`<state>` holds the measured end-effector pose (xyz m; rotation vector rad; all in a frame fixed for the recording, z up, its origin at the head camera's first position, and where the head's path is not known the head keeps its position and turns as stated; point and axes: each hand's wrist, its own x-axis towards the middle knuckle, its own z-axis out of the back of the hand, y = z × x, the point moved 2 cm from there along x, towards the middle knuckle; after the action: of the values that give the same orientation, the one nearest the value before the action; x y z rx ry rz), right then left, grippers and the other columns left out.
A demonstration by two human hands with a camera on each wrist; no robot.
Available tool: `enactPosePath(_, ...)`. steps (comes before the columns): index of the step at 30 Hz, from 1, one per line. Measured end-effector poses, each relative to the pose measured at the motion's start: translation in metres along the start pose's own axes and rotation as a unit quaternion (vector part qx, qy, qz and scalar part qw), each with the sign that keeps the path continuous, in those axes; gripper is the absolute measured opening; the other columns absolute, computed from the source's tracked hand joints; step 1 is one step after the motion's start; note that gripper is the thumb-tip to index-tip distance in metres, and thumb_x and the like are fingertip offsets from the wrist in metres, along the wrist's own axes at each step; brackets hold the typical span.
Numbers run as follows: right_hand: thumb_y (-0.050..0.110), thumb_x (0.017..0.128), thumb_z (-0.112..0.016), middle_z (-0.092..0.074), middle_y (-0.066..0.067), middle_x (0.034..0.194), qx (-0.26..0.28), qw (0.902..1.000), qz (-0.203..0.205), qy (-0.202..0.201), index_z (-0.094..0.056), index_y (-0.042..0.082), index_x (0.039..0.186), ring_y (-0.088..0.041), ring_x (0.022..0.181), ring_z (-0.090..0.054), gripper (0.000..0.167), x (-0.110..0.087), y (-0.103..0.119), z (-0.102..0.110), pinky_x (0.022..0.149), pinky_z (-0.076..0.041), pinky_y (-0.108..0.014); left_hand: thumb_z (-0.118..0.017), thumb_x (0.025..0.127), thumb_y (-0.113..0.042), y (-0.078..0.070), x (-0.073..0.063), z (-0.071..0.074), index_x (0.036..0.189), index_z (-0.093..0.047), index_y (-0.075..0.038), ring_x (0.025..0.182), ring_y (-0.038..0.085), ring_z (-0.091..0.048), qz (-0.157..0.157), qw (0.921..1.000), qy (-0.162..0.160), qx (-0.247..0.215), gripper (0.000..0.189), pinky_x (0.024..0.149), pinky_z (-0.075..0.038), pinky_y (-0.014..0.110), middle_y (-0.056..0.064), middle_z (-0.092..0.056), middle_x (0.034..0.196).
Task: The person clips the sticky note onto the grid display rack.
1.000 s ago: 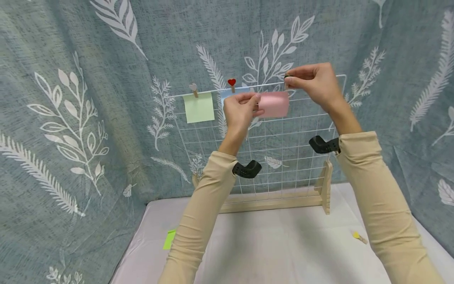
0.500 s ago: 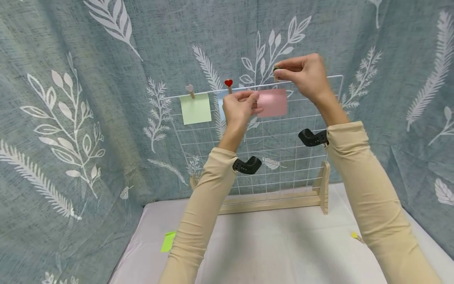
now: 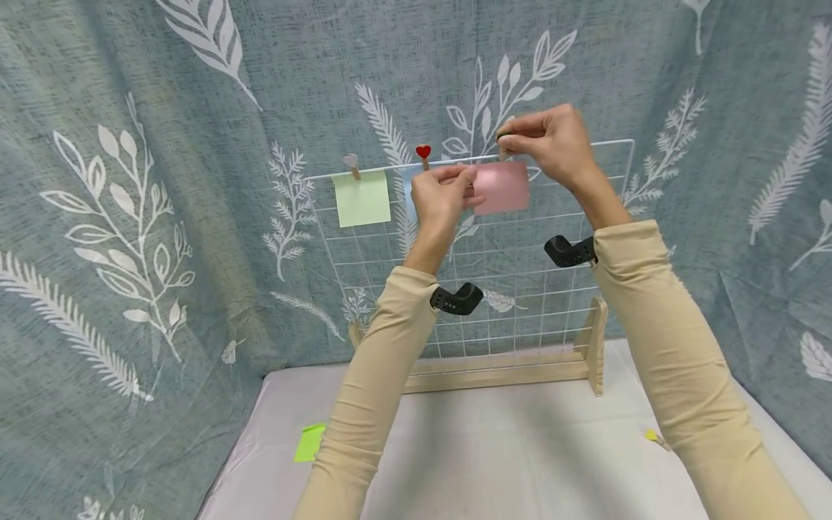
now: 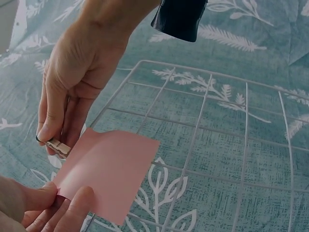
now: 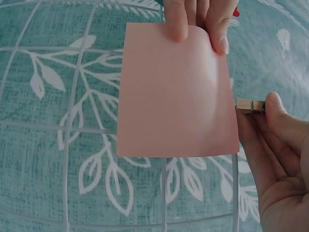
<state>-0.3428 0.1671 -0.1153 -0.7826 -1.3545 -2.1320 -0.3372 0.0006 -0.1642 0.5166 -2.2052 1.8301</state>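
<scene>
A pink paper note (image 3: pixel 502 188) is held against the upper part of a white wire grid (image 3: pixel 487 269). My left hand (image 3: pixel 444 202) pinches the note by its left edge, as the left wrist view also shows. My right hand (image 3: pixel 551 143) pinches a small wooden clothespin (image 5: pixel 250 106) between thumb and fingers, at the note's top edge. Whether the pin's jaws have the paper between them, I cannot tell. To the left, a pale green note (image 3: pixel 362 198) hangs from the top wire under a white heart clothespin (image 3: pixel 352 163). Beside it is a blue note (image 3: pixel 411 189) with a red heart clothespin (image 3: pixel 424 152), partly behind my left hand.
The grid stands in a wooden base (image 3: pixel 500 375) on a white-covered table (image 3: pixel 481 448). A bright green note (image 3: pixel 309 442) lies at the table's left, by my left sleeve. A yellow-topped clothespin (image 3: pixel 653 436) lies at the right. A leaf-patterned curtain (image 3: pixel 214 238) surrounds the table.
My right hand has moved left along the top wire with the clothespin, rising and then coming down to the pink note's top edge. The left hand stays on the note.
</scene>
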Motion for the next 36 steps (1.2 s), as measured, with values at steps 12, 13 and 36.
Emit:
enactPosePath(12, 0.011, 0.088, -0.075, -0.075, 0.002, 0.082, -0.068, 0.9973, -0.003, 0.029, -0.075, -0.004, 0.102, 0.006, 0.069, -0.065, 0.02, 0.006, 0.004, 0.003, 0.071, -0.058, -0.013, -0.069, 0.091, -0.002, 0.002, 0.003, -0.003, 0.1, -0.072, 0.009, 0.073, 0.028, -0.073, -0.003, 0.9998, -0.02, 0.0, 0.014, 0.062, -0.064, 0.028, 0.02, -0.073, 0.09)
enactPosePath(13, 0.011, 0.088, -0.075, -0.075, 0.001, 0.082, -0.069, 0.9971, -0.004, 0.031, -0.075, -0.004, 0.101, 0.006, 0.069, -0.065, 0.02, 0.006, 0.004, 0.003, 0.071, -0.058, -0.013, -0.069, 0.091, -0.002, 0.002, 0.004, -0.004, 0.1, -0.072, 0.009, 0.072, 0.027, -0.073, -0.005, 0.9998, -0.019, -0.001, 0.014, 0.062, -0.064, 0.028, 0.02, -0.073, 0.09)
enactPosePath(36, 0.02, 0.085, -0.08, -0.074, -0.009, 0.1, -0.069, 0.9962, -0.042, 0.033, -0.075, 0.0, 0.107, 0.002, 0.076, -0.065, 0.03, 0.006, -0.007, 0.004, 0.066, -0.053, -0.014, -0.072, 0.089, -0.003, 0.007, 0.005, -0.013, 0.099, -0.072, 0.01, 0.067, 0.024, -0.073, -0.045, 0.9984, -0.024, -0.026, 0.017, 0.063, -0.064, 0.029, 0.023, -0.072, 0.085)
